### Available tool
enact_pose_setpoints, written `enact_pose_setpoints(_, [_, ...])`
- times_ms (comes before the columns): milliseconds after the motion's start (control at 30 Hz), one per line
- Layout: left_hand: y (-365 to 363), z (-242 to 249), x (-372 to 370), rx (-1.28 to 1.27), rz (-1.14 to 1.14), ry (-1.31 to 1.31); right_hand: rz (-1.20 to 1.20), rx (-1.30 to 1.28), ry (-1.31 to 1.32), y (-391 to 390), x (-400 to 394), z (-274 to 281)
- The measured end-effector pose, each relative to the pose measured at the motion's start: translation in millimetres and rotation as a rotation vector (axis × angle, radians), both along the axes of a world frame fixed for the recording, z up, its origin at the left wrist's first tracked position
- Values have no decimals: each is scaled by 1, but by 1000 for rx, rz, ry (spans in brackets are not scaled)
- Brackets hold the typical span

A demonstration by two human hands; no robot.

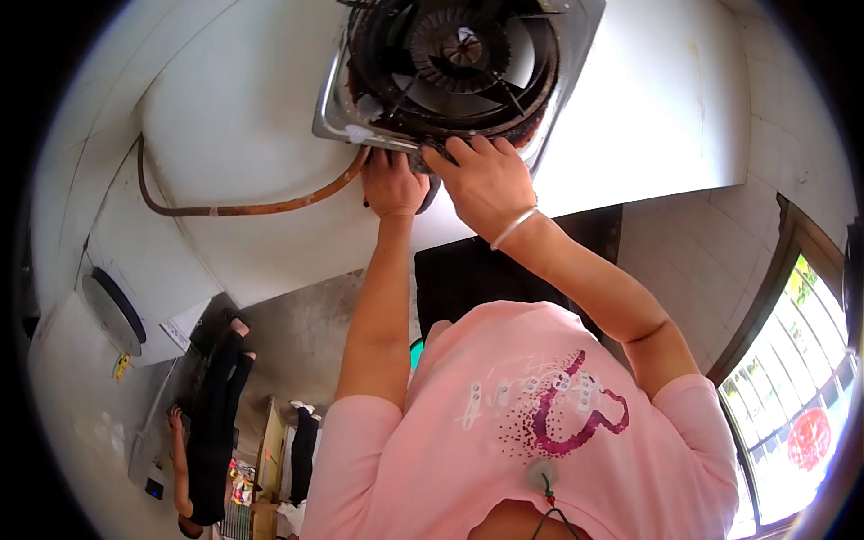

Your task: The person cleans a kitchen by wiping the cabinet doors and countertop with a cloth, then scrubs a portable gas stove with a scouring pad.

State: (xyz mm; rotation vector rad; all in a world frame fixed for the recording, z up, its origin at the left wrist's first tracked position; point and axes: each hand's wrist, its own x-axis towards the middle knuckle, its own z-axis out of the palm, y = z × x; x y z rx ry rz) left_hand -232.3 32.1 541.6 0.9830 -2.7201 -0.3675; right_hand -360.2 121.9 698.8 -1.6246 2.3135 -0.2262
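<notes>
One gas stove (454,99), a shiny metal box with a round, ribbed burner (461,45) and dark, rust-stained inner rings, sits near the front edge of the smooth white surface (657,117). The right hand (486,184), with a pale bracelet (513,227) at the wrist, bends its fingers over the stove's front rim; the left hand (394,184) tucks its fingertips under that rim, hiding them. I cannot tell how firmly either grips. A brownish rubber hose (270,209) curves from the surface's left edge to the stove. Beyond lie a grey floor (315,337), a person in black (211,441) and a barred window (792,387). Bare white space stretches from stove to right edge; leftward, the hose crosses it.
</notes>
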Motion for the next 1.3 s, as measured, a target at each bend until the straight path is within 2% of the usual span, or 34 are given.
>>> enact_pose_setpoints(133, [0,-3,-1,-14,-6,68,-14,-28,-13,14,-6,-2])
enact_pose_setpoints(200, [1,-8,1,19,17,61,-3,86,52,47,-12,6])
enact_pose_setpoints(267, [1,-6,1,3,31,77,24,146,95,49,-13,10])
enact_pose_setpoints(333, [2,-4,1,23,37,59,43,114,163,40,-8,8])
enact_pose_setpoints(433, [0,0,2,46,22,36,128,-6,117,-18,3,0])
enact_pose_setpoints(467, [0,-2,2,-1,36,135,135,-6,117,-33,8,-1])
enact_pose_setpoints(533, [0,-5,4,-33,30,136,169,22,148,-55,14,-2])
enact_pose_setpoints(633, [-1,-6,4,-28,27,117,142,10,135,-21,6,-1])
enact_pose_setpoints(700, [1,-4,4,14,49,106,79,166,145,11,0,11])
enact_pose_setpoints(800, [0,-1,5,68,64,75,87,214,185,19,1,14])
enact_pose_setpoints(900, [-1,-2,4,120,64,29,187,73,220,-19,10,5])
enact_pose_setpoints(967, [-1,-8,6,-4,55,174,205,87,217,-54,23,6])
enact_pose_setpoints(1033, [4,-18,6,72,59,80,197,66,260,-87,37,-1])
enact_pose_setpoints(1100, [8,-37,5,253,153,325,189,44,302,-119,45,0])
enact_pose_setpoints(1133, [4,-19,12,47,75,122,188,192,350,-136,47,7])
enact_pose_setpoints(1167, [3,-19,12,45,77,123,184,340,400,-147,47,9])
enact_pose_setpoints(1233, [5,-18,12,194,83,59,191,349,418,-143,45,8])
enact_pose_setpoints(1300, [3,-22,9,273,107,145,171,254,267,-119,49,2])
